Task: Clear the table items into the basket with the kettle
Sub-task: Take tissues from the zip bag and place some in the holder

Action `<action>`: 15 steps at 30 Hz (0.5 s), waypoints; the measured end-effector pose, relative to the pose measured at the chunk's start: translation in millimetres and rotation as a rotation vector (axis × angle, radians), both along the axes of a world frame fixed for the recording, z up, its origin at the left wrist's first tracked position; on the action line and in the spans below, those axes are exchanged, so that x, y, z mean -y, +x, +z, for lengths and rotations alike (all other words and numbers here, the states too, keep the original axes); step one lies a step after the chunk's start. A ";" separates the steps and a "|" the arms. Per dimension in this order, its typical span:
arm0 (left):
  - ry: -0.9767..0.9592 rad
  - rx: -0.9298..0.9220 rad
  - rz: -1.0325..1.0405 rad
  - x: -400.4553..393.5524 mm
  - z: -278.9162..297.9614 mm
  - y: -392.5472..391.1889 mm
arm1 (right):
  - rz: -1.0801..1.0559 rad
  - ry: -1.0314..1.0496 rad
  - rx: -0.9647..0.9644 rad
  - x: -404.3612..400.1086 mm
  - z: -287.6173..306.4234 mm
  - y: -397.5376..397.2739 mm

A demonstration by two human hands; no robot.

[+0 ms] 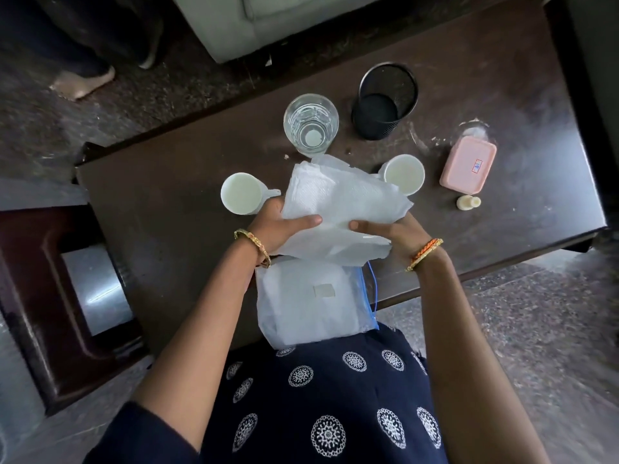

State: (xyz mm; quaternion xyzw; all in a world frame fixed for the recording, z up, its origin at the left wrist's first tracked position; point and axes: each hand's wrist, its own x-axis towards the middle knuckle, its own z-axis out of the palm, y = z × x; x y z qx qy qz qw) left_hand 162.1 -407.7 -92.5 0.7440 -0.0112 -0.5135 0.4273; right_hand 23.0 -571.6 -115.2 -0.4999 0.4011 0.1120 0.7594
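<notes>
Both hands hold a loose bundle of white paper napkins [345,199] above the dark wooden table [160,202]. My left hand [281,227] grips its left side and my right hand [385,229] grips its right side. Under the bundle, at the near table edge, lies a clear plastic pack of napkins [311,303] with a blue edge. Behind the bundle stand two white cups, one on the left [241,194] and one on the right [403,174], a clear drinking glass [311,123], a black mesh holder [385,102], a pink lidded box [468,167] and a small cream bottle [468,202]. No basket or kettle is in view.
A dark wooden stand with a shiny top [90,289] sits to the left of the table. A pale sofa [254,21] is beyond the table's far edge, and another person's bare foot [83,83] rests on the speckled floor at upper left.
</notes>
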 end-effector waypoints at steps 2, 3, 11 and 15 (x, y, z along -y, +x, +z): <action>0.004 0.134 0.027 5.4 -2.1 -0.2 | -0.041 -0.007 -0.054 1.2 -0.3 0.4; 0.006 0.203 0.047 7.8 -3.1 -1.3 | -0.071 -0.026 -0.091 0.6 0.9 0.1; -0.091 0.828 -0.011 50.1 16.4 -0.2 | -0.592 -0.517 0.046 5.3 25.3 23.1; -0.187 1.042 0.043 95.3 29.8 3.0 | -0.599 -0.636 0.001 27.9 33.3 45.2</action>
